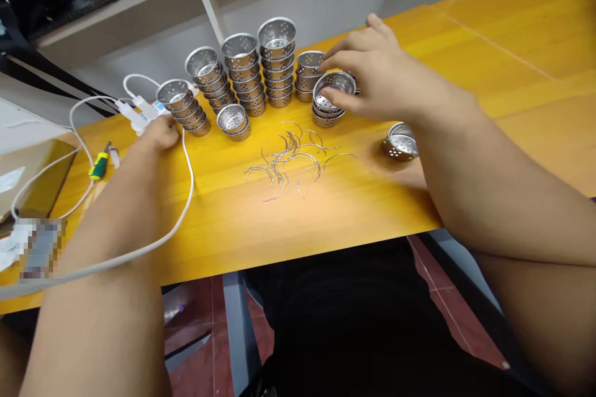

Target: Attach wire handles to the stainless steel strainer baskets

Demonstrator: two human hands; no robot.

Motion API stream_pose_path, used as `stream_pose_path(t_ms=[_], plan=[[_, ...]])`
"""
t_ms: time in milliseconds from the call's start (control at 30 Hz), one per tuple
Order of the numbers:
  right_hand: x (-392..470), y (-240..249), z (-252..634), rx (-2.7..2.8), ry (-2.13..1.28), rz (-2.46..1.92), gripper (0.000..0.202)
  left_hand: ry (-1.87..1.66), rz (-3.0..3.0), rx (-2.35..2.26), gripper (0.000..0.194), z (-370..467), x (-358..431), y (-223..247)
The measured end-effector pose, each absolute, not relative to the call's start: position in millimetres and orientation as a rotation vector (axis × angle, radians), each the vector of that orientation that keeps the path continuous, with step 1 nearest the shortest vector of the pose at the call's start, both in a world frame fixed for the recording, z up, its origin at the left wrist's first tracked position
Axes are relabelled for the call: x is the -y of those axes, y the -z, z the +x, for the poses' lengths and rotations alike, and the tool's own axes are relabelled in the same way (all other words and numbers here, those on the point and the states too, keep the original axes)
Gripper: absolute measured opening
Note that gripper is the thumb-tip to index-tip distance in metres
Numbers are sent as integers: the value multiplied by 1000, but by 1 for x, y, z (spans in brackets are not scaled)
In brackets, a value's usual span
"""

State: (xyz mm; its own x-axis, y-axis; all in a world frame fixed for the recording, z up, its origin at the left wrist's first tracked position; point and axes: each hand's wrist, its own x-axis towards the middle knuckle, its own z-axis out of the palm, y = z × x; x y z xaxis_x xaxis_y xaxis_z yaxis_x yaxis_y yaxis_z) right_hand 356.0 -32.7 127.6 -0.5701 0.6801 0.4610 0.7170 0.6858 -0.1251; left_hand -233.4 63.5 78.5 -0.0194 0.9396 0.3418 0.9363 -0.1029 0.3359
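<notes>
My right hand (365,71) is over a short stack of perforated metal cups (328,116). Its fingers are spread, and the thumb overlaps the top cup's rim; whether they touch is unclear. My left hand (162,132) is curled beside the leftmost leaning cup stack (189,113), close to a white power strip (139,118); its fingertips are hidden. Three taller cup stacks (280,65) rise toward the back, with another stack (305,84) just behind my right hand's fingers. A low pair of cups (235,124) sits in front. Thin curved wire pieces (291,158) lie loosely mid-table.
Another perforated cup (401,142) rests near my right forearm, which partly covers it. A white cable (186,198) loops over the yellow table (223,236) and my left forearm. A yellow-green screwdriver (99,165) and a cardboard box (40,180) lie at left.
</notes>
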Motion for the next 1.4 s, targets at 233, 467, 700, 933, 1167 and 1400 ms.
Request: stream_pose_path(t_ms=[233, 467, 700, 933, 1167, 1400], plan=[[35, -131, 351, 2438, 76, -1115, 36, -204, 2023, -2381, 27, -222, -25, -103], [34, -129, 351, 2429, 81, -1084, 36, 266, 2080, -2274, 58, -183, 110, -133], [40, -135, 341, 2425, 41, -1156, 37, 51, 2195, -1938, 82, -181, 294, -111], [51, -140, 327, 2454, 5, -1120, 35, -63, 2591, -1397, 69, -120, 325, -87], [49, -134, 328, 2482, -85, -1108, 40, 40, 2593, -1255, 110, -36, 240, -80], [47, -109, 305, 2552, -171, -864, 44, -974, 2441, -1465, 109, -38, 96, -64]])
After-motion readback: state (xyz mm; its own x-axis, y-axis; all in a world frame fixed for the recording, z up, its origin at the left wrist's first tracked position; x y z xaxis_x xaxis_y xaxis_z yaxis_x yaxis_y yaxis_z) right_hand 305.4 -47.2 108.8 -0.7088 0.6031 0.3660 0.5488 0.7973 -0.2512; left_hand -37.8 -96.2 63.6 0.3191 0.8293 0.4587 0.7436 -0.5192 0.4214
